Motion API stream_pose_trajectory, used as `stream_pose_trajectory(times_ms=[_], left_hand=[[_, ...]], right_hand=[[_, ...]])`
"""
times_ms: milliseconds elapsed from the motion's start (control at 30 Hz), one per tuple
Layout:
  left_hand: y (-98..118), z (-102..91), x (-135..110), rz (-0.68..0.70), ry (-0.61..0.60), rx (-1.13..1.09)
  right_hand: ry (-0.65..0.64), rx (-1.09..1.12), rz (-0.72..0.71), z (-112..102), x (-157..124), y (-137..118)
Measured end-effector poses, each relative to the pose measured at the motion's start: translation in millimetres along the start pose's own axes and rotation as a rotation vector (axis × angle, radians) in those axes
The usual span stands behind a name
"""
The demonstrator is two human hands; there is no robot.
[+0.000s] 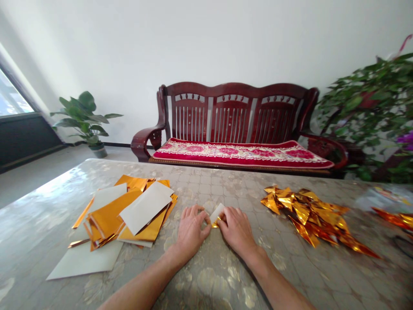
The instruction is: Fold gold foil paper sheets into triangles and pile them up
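Between my hands, on the table, is a small sheet of gold foil paper (217, 212) with its pale back up and a strip of gold showing at the near edge. My left hand (192, 227) is curled, thumb and forefinger pinched at the sheet's left corner. From the other side, my right hand (237, 230) pinches the sheet's right part, and its fingers hide some of the paper. To the left lies a loose pile of flat gold foil sheets (116, 211), some with the pale side up. Folded gold foil pieces (309, 215) are heaped at the right.
A patterned cover lies over the table (206, 275). At the far right are a clear plastic bag (383, 198) and more orange foil (398, 219). Behind the table stands a dark red wooden bench (230, 110), with potted plants (85, 118) on both sides.
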State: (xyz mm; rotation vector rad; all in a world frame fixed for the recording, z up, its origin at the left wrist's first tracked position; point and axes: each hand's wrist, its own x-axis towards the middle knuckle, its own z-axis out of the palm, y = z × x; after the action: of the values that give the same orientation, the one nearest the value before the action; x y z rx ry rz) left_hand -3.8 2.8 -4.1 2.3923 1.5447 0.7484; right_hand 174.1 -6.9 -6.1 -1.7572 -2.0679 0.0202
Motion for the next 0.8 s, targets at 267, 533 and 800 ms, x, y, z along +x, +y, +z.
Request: stream_pose_trajectory(times_ms=[267,533,800], left_hand=[[1.2,6.1,-4.1,0.246,-0.008,0.079],[-0.2,13.0,-4.1,0.515,-0.096,0.118],[13.8,-2.3,-17.2,0.471,-0.154,0.198]], right_hand=[[-0.005,0.056,0.085,-2.3,1.9,5.2],[-0.058,0.099,0.019,-8.9,3.0,17.2],[-0.083,0.199,-0.095,-10.0,8.6,38.6]])
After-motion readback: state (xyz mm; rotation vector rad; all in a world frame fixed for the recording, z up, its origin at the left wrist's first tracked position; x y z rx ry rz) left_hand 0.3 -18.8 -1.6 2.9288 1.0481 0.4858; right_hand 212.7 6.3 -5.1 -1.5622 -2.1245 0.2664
